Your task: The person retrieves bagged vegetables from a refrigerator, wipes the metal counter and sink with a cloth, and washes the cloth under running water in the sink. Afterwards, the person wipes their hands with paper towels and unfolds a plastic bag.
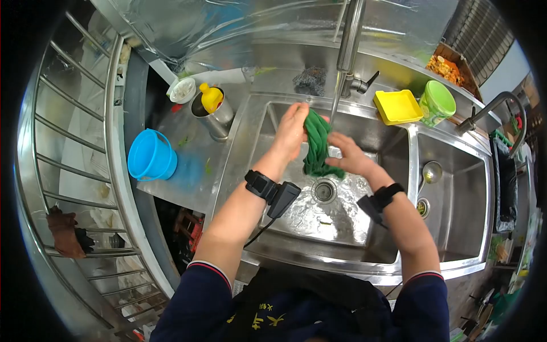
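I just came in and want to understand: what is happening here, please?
A person's left hand holds a green cloth over the larger sink basin, beside a thin stream of water from the tap. The right hand, fingers loosely extended, is at the cloth's lower part. A ladle lies in the smaller basin.

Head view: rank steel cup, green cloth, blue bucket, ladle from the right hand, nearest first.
From the right hand:
1. Green cloth, just to its left, over the large basin.
2. Ladle, to its right, in the small basin.
3. Steel cup, on the left worktop beside the sink.
4. Blue bucket, farther left on that worktop.
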A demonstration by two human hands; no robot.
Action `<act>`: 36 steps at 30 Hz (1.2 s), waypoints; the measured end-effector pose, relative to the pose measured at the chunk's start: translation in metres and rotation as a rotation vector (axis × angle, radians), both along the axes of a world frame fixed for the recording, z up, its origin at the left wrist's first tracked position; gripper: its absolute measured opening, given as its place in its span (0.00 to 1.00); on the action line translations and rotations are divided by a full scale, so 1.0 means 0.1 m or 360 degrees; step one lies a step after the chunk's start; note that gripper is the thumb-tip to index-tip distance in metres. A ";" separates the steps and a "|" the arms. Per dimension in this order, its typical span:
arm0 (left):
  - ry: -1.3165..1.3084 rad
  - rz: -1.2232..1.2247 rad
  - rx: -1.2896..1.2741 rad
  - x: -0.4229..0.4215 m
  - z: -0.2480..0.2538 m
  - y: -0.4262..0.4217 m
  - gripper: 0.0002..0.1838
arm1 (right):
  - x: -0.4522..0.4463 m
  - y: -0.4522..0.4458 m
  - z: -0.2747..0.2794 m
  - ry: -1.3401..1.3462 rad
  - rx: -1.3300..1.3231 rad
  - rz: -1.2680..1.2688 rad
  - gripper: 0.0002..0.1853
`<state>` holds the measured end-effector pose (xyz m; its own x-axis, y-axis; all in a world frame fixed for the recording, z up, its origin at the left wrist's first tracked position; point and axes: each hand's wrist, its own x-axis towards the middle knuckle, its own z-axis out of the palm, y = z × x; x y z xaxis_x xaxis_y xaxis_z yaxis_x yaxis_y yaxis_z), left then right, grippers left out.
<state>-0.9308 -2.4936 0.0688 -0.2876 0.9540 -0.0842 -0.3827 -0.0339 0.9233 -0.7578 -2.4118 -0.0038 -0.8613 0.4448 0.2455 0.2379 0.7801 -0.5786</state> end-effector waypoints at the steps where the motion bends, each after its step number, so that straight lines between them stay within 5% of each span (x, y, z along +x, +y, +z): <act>1: 0.0049 -0.0020 -0.0020 -0.01 -0.01 -0.02 0.15 | -0.01 0.03 -0.05 -0.0119 -0.0477 -0.0072 0.24; 2: 0.0051 -0.0013 -0.0027 -0.04 -0.04 -0.03 0.15 | -0.03 0.05 -0.11 -0.0240 -0.0958 -0.0141 0.19; 4: 0.0425 0.0333 -0.0062 -0.21 -0.22 -0.03 0.18 | 0.05 0.12 -0.21 -0.0093 -0.1131 -0.0168 0.13; 5: 0.1244 0.0618 -0.0133 -0.40 -0.49 -0.01 0.20 | 0.09 0.13 -0.25 0.0058 -0.1290 -0.0208 0.09; 10: 0.1549 0.0536 -0.0421 -0.36 -0.45 -0.18 0.23 | -0.11 0.03 0.14 0.0285 -0.1433 -0.0391 0.07; 13: 0.1619 0.0451 -0.0500 -0.28 -0.47 -0.27 0.27 | -0.29 -0.03 0.37 0.0628 -0.2203 -0.0672 0.11; 15: 0.2537 0.0503 -0.0732 -0.31 -0.77 -0.31 0.33 | -0.36 -0.01 0.51 0.0789 -0.2393 -0.0621 0.12; 16: 0.2539 0.0511 -0.0730 -0.28 -0.94 -0.28 0.33 | -0.38 0.01 0.57 0.0945 -0.2584 -0.0577 0.12; 18: 0.1348 0.0158 -0.0935 -0.14 -1.22 -0.19 0.29 | -0.36 0.05 0.51 0.0842 -0.2516 -0.0557 0.12; 19: 0.1347 0.0158 -0.0933 -0.03 -1.02 -0.21 0.29 | -0.37 0.01 0.49 0.0842 -0.2481 -0.0480 0.13; 21: -0.1216 0.0006 -0.0897 0.22 -0.66 -0.18 0.20 | -0.34 -0.10 0.49 0.0858 -0.2448 -0.0514 0.18; 25: -0.0823 0.0219 -0.0486 0.32 -0.94 0.05 0.14 | -0.12 -0.09 0.21 0.0887 -0.2305 -0.0528 0.18; 28: -0.1014 0.0029 -0.0325 0.42 -0.70 -0.01 0.16 | -0.02 -0.12 -0.08 0.0970 -0.2017 -0.1117 0.16; 31: -0.0956 -0.0017 -0.0338 0.50 -0.69 -0.11 0.19 | -0.05 -0.23 -0.13 0.1350 -0.3192 -0.0600 0.17; 32: -0.0901 0.0042 -0.0362 0.50 -0.74 -0.14 0.21 | -0.10 -0.24 -0.15 0.1348 -0.3201 -0.0593 0.17; 34: -0.0909 0.0030 -0.0315 0.49 -0.72 -0.23 0.25 | -0.22 -0.30 -0.17 0.1464 -0.2497 -0.0774 0.17; 36: -0.1100 -0.0024 -0.0791 0.50 -0.65 -0.34 0.28 | -0.29 -0.48 -0.25 0.1217 -0.2234 -0.0819 0.15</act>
<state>-0.8813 -2.5277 0.0042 -0.0049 0.7632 -0.6462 -0.8631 0.3231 0.3881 -0.7866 -2.4594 -0.0289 -0.4449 0.8458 -0.2943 -0.3591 -0.4695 -0.8066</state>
